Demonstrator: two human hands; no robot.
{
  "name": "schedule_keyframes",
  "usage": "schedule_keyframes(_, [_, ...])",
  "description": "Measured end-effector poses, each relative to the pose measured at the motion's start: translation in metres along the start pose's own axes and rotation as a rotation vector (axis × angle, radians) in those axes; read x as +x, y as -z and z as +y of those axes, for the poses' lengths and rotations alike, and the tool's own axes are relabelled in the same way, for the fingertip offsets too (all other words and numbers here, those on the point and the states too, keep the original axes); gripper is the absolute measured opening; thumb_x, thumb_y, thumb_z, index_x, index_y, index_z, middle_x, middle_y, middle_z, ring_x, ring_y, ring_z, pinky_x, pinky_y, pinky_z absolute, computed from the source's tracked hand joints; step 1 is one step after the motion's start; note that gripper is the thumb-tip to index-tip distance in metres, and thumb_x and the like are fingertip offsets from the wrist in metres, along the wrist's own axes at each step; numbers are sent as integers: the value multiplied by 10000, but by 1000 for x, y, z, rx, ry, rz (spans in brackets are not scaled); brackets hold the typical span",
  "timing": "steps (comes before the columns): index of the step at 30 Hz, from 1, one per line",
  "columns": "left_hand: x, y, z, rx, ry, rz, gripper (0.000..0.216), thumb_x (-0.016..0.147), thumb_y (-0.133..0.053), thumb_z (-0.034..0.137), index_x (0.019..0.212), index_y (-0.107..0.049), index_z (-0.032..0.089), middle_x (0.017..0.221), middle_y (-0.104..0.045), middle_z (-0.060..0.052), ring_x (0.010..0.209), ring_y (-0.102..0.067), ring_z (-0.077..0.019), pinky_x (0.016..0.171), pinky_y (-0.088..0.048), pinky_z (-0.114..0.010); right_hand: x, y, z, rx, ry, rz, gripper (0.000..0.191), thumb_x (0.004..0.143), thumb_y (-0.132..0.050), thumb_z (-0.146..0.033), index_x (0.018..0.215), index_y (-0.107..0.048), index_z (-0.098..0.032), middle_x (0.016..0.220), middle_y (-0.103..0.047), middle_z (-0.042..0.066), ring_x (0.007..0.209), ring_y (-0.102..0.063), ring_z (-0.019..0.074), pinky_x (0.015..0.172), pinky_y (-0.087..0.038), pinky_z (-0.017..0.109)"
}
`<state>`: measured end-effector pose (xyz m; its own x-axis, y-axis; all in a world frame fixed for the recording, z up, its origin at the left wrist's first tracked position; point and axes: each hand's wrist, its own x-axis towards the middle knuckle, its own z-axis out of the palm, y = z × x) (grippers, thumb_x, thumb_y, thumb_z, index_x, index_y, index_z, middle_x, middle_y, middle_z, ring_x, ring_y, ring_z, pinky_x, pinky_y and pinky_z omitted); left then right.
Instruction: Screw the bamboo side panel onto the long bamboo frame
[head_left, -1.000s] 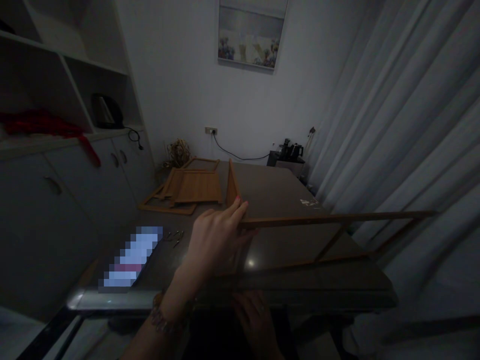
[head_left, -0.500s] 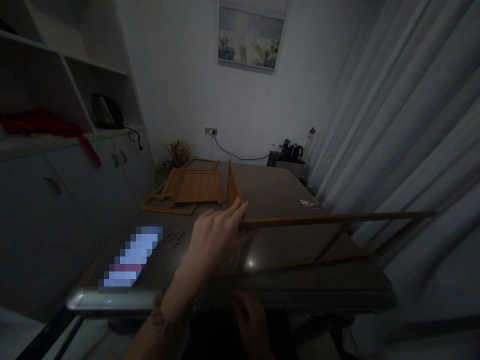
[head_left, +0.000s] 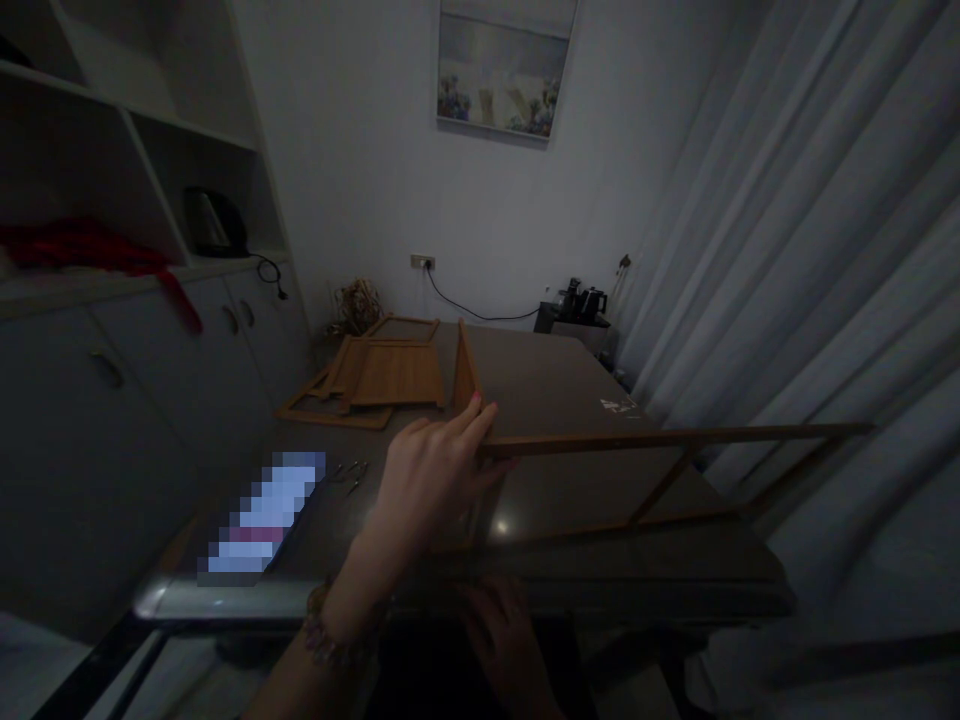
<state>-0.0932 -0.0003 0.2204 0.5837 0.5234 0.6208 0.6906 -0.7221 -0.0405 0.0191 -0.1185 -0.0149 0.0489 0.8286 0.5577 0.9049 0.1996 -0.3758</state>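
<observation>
My left hand [head_left: 439, 460] is closed around the corner where a long wooden frame [head_left: 585, 443] meets an upright wooden panel [head_left: 463, 372]. The frame stands on edge and reaches far to the right, with a crossbar partway along. Low at the table's front edge, my right hand [head_left: 506, 635] is in deep shade below that same corner. Its fingers are bent toward the left, and whatever is between them is too dark to make out. Several small metal fasteners [head_left: 351, 475] lie on the table left of my left hand.
A slatted wooden panel [head_left: 394, 375] and wooden frames [head_left: 337, 412] lie at the table's back left. A phone [head_left: 266, 515], blurred out, rests near the front left edge. White cabinets [head_left: 172, 360] stand left; a curtain [head_left: 810, 240] hangs right. A kettle [head_left: 592, 302] sits behind.
My right hand has shifted slightly upward at the table's front edge, and its fingers have moved. My left hand and the wooden parts stay where they were.
</observation>
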Motion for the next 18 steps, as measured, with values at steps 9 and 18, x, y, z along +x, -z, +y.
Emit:
schedule_keyframes(9, [0,-2,-1,-3,-8,19,556,780,-624,463,1269,-537,213,1276,-591,-74,804,-685,-241,685,-528,-390,11,1,-9,121,7,-45,311,965,-421,-276,1257,-528,-288,966,-681,30,882,-641,203,822,-505,355])
schedule_keyframes(18, [0,-2,0,-10,-2,7,561,780,-624,466,1271,-534,209,1277,-590,-73,815,-686,-245,687,-531,-400,1,-15,-10,275,-205,188,322,981,-338,-198,1257,-495,-249,1141,-660,48,1032,-632,161,838,-532,289])
